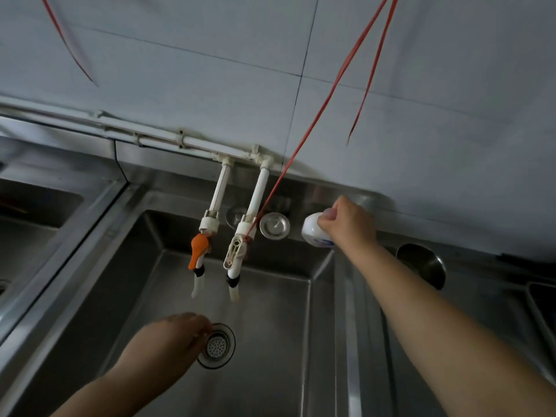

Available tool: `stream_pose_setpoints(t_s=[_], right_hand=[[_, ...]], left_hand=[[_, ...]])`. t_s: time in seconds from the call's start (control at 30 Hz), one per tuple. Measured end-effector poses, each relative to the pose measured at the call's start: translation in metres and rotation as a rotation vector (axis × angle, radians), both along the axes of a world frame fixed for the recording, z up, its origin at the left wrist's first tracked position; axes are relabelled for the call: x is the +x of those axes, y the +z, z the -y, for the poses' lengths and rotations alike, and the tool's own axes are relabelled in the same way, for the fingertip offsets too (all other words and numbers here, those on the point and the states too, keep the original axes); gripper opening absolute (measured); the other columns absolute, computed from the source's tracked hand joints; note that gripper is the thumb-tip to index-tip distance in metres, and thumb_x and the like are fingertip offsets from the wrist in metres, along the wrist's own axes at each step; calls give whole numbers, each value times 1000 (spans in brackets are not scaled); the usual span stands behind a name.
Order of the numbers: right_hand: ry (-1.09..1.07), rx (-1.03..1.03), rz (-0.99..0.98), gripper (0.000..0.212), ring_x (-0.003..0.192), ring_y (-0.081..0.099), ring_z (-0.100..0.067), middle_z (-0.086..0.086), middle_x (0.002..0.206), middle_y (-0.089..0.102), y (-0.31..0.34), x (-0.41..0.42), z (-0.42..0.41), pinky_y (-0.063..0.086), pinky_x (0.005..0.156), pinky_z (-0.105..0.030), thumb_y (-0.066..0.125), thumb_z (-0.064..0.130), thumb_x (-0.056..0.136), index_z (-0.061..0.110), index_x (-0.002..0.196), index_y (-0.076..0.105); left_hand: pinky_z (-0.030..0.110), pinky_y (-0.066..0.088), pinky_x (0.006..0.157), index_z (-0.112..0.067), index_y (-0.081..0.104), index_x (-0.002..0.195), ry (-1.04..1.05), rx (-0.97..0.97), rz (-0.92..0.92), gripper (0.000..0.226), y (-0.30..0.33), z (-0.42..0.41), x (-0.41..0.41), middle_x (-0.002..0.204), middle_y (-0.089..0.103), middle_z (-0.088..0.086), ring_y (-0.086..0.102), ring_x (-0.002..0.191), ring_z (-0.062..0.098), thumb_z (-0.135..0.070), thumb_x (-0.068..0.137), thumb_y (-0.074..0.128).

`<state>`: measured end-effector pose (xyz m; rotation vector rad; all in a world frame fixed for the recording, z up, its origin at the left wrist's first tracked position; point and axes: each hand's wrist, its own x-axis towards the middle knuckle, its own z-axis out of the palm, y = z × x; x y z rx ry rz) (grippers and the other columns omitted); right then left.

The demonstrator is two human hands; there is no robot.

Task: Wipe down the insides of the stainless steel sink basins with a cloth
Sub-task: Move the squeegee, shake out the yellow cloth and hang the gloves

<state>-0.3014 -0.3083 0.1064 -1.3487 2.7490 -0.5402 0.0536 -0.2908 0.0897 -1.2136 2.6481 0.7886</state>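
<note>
Beyond the left hand point(168, 338), hovering loosely curled and empty by the round perforated steel drain strainer point(217, 346), the right hand point(346, 219) grips a white blue-labelled plastic bottle point(314, 233); judged best lifted upright.

The middle stainless steel sink basin point(270, 311) is a deep, square-cornered well of dull grey metal; its floor slopes gently to a round perforated drain strainer point(217, 346) set near the front — the strainer sits seated in its ring; a second steel basin point(27, 218) lies to the left, parted from the first by a raised steel rim, only its near corner showing; a third basin's corner point(541, 299) shows at the far right edge — too little to describe.
</note>
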Motion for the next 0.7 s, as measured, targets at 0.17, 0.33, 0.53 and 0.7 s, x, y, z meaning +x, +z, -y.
stream_pose_setpoints(t_s=[0.17,0.33,0.53,0.7], right_hand=[[73,43,38,29,83,59,-30,-9,89,63,-6,-17,27,39,64,-30,63,35,82,9,93,55],[99,26,51,27,81,58,-26,1,82,55,-4,-26,37,41,65,-30,63,34,82,10,92,54],[84,17,64,30,84,59,-24,-3,90,60,-8,-31,32,48,67,-33,58,40,86,12,95,55],[63,-30,-26,37,99,56,-30,-12,108,60,-5,-29,17,45,76,-35,57,39,88,8,108,54]], left_hand=[[12,44,82,-47,54,110,42,14,-11,20,-9,6,2,105,55,-30,53,95,-11,-40,94,45],[8,42,84,-50,52,112,46,13,-39,20,-15,7,0,103,53,-34,51,97,-14,-42,94,44],[7,41,88,-52,48,115,12,34,-48,22,-15,7,-9,110,51,-35,50,100,-15,-43,96,42],[9,42,87,-52,51,111,9,4,-56,20,-9,2,-6,106,52,-35,51,97,-14,-42,95,45]])
